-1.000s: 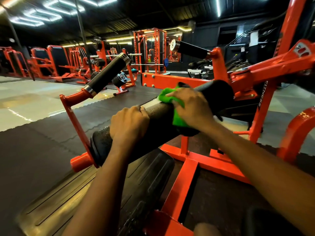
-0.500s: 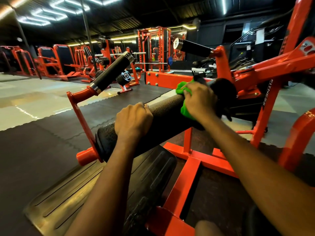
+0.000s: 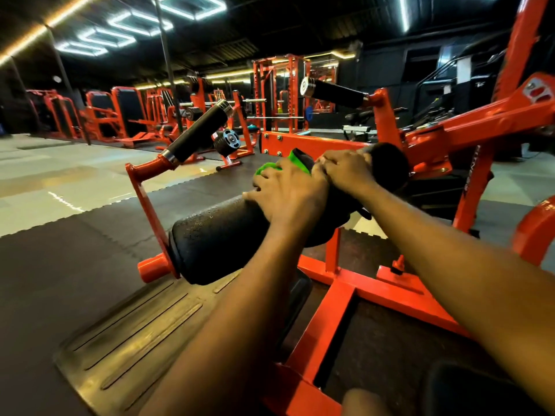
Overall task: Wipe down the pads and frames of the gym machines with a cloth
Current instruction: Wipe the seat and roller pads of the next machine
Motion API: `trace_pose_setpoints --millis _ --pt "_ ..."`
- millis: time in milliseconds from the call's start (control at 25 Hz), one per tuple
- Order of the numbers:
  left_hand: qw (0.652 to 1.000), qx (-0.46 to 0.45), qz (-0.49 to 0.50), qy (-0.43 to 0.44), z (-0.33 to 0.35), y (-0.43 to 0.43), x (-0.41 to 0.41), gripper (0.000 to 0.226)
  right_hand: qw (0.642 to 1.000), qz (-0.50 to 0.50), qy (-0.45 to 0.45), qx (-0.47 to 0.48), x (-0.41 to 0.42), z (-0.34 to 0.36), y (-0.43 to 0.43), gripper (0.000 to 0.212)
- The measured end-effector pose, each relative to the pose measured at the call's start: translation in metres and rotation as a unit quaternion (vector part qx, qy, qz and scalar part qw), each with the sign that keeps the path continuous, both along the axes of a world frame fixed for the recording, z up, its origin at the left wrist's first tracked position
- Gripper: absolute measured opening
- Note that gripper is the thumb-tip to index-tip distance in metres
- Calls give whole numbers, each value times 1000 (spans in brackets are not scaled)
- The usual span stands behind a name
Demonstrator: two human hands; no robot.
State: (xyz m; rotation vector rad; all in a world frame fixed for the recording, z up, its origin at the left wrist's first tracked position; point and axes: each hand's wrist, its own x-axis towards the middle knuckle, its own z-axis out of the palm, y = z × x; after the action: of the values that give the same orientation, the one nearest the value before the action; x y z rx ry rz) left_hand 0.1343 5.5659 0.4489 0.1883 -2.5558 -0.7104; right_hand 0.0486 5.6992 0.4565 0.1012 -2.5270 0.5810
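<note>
Two bare hands are being laid side by side on top of the black roller pad (image 3: 216,241) of an orange gym machine. The left hand (image 3: 289,195) is being held palm down, with its forearm being stretched up from the lower edge of the view. Its fingers are being spread and pressed flat, none of them being curled round anything. The right hand (image 3: 345,172) is being kept just beside it, touching it, with its forearm being reached in from the right. Its fingers are being curled over the top of the pad, so that the pad is being gripped.

The green cloth (image 3: 267,169) is being pressed, bunched, against the far upper side of the pad beneath the left fingertips, and a fold of it is being shown in the gap between the two hands. Whether an edge of it is also being pinched by the right hand cannot be told.

The pad is being carried on the orange frame (image 3: 339,298), tilted upward to the right. Two black-gripped handles are being held out above it, one (image 3: 199,132) to the left and one (image 3: 336,93) beyond the hands. A ribbed footplate (image 3: 129,334) is lying below the pad on the dark rubber floor mat (image 3: 75,250).
</note>
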Motion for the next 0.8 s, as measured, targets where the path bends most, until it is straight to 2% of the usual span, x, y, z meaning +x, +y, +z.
trace_pose_setpoints --millis 40,120,200,280,400,600,680,800 --pt "999 -20 5 -33 1 13 -6 76 1000 13 14 9 -3 -4 1 38" --pt "997 -52 16 -52 -2 25 -16 70 998 11 55 9 -9 -7 3 34" --pt "997 -71 25 -17 -5 14 -21 54 996 -19 82 16 -13 -8 0 30" --pt "995 -94 32 22 -8 -14 -17 48 995 -37 91 14 -18 -10 -1 31" --pt "992 -109 54 20 -15 -69 1 36 993 -37 116 -6 -20 -17 -1 39" --pt "988 -116 94 29 -33 -125 35 44 988 -35 145 -35 -21 -19 -3 33" --pt "984 -124 127 12 -37 -113 30 45 985 -47 161 -33 -23 -20 -3 33" --pt "985 -84 148 -3 -26 -61 7 40 983 -57 171 -28 -24 -22 -2 33"
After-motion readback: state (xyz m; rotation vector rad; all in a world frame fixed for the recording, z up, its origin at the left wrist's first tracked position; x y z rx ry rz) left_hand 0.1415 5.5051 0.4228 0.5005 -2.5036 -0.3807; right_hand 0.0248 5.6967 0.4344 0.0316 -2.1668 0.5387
